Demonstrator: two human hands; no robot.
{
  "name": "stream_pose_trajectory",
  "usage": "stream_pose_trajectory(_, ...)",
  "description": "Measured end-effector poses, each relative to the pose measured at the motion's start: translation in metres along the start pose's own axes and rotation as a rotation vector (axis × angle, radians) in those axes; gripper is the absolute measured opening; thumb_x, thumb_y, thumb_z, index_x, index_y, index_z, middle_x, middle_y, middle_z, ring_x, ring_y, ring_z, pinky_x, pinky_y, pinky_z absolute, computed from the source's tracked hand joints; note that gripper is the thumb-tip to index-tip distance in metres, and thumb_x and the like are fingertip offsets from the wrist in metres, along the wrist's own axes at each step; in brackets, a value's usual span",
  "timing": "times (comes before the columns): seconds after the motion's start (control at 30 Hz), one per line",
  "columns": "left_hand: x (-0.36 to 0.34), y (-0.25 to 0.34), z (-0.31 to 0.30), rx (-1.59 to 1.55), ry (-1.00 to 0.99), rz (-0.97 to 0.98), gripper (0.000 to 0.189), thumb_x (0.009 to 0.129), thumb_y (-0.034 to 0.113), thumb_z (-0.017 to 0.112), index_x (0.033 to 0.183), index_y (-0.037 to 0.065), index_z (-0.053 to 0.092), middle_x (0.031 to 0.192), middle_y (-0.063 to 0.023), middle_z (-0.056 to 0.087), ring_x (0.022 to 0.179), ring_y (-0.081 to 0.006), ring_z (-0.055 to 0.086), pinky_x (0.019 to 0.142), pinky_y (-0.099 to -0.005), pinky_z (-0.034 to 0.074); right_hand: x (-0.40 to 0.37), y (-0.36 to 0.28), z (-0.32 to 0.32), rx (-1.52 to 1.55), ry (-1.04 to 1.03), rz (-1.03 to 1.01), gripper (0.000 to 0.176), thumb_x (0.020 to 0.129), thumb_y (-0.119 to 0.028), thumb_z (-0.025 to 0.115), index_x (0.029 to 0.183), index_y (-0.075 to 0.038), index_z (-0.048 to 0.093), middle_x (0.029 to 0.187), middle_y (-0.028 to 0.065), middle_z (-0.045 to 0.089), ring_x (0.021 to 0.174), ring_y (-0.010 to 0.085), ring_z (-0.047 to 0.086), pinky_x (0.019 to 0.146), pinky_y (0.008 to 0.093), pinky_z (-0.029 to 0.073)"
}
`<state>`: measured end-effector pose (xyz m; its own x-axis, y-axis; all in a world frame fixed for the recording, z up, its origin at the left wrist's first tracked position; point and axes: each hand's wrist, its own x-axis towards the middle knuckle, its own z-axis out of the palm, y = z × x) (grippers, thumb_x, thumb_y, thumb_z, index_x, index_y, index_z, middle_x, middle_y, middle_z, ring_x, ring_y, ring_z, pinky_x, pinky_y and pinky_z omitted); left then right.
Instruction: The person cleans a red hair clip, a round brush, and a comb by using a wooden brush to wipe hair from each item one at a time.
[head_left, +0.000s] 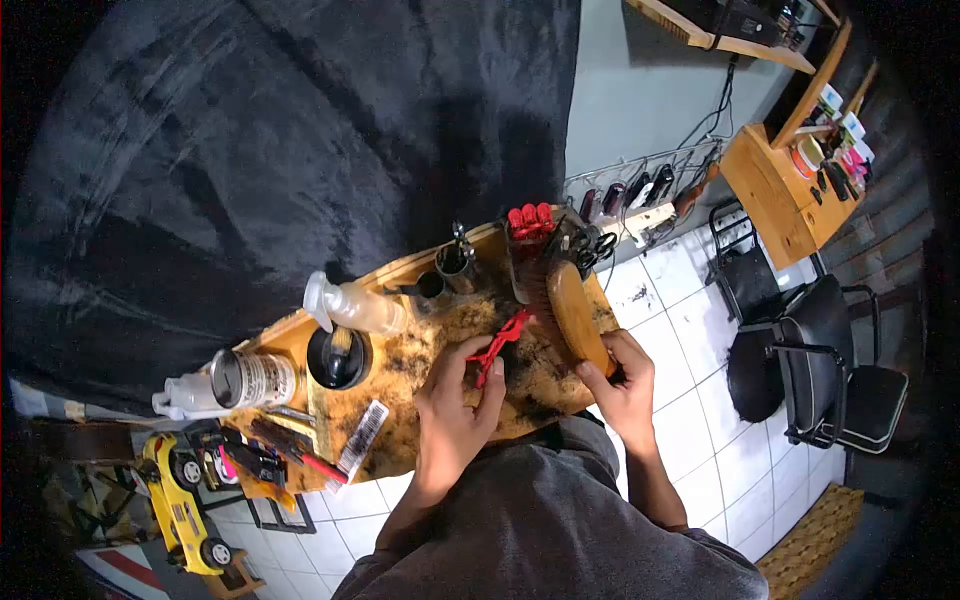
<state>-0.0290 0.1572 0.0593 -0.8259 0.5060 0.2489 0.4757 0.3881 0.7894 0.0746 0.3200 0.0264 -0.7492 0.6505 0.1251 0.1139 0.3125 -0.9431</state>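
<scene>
My left hand [455,405] pinches a red hair clip [500,347] between thumb and fingers, above the hair-strewn wooden counter [410,375]. In my right hand [625,385] is the handle end of a wooden brush [573,315], held upright with its bristles facing left, towards the clip. A small gap separates clip and bristles. Beyond the brush stands a clear container with more red clips [530,220] at its top, and black-handled scissors [603,247] are close by.
On the counter's left stand a spray bottle [355,305], a black bowl with a brush [340,357] and a labelled jar [255,380]. A comb [362,438] lies near the front. Clippers [635,190] hang along the wall; black chairs [815,340] are at right.
</scene>
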Motion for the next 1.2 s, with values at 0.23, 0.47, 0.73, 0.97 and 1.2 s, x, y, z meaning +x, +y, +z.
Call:
stream_pose_trajectory(0.23,0.050,0.014,0.006,0.002,0.122,0.169,0.023,0.079,0.003,0.066,0.100,0.001,0.059,0.086,-0.0145,0.061,0.072,-0.0246,0.060,0.066,-0.0307,0.048,0.007,0.021,-0.005,0.131,0.097,0.025,0.020,0.071,-0.005,0.069,0.084,0.006,0.059,0.074,0.0103,0.054,0.065,0.0171,0.050,0.060,0.0275,0.038)
stream_pose_trajectory(0.47,0.076,0.018,0.026,0.074,0.054,0.183,0.024,0.075,0.008,0.072,0.096,0.004,0.061,0.081,-0.0100,0.061,0.064,-0.0188,0.060,0.057,-0.0272,0.048,0.008,0.024,-0.011,0.304,0.176,0.092,0.017,0.070,0.001,0.062,0.086,0.006,0.057,0.077,0.0065,0.049,0.068,0.0135,0.045,0.061,0.0247,0.036)
stream_pose_trajectory(0.73,0.078,0.008,0.044,0.101,-0.141,0.120,0.027,0.075,0.009,0.071,0.099,0.003,0.060,0.072,-0.0081,0.059,0.060,-0.0172,0.053,0.058,-0.0289,0.045,0.014,0.024,-0.020,0.210,0.190,0.017,0.018,0.076,-0.008,0.063,0.085,0.005,0.056,0.075,0.0051,0.046,0.066,0.0134,0.042,0.059,0.0249,0.033)
stream_pose_trajectory(0.97,0.070,0.015,0.042,0.109,-0.156,0.094,0.025,0.077,0.009,0.067,0.100,0.004,0.060,0.074,-0.0102,0.060,0.066,-0.0233,0.056,0.061,-0.0338,0.046,0.014,0.022,-0.020,0.191,0.175,-0.021,0.026,0.077,-0.018,0.067,0.085,0.005,0.056,0.074,0.0057,0.047,0.065,0.0146,0.041,0.059,0.0257,0.033)
stream_pose_trajectory(1.2,0.039,0.017,0.031,0.090,-0.107,0.106,0.023,0.077,0.014,0.068,0.097,0.003,0.062,0.084,-0.0118,0.065,0.078,-0.0270,0.063,0.069,-0.0346,0.050,0.004,0.011,-0.018,0.248,0.154,-0.022,0.017,0.069,-0.003,0.058,0.083,0.005,0.056,0.075,0.0082,0.048,0.066,0.0161,0.043,0.060,0.0264,0.035)
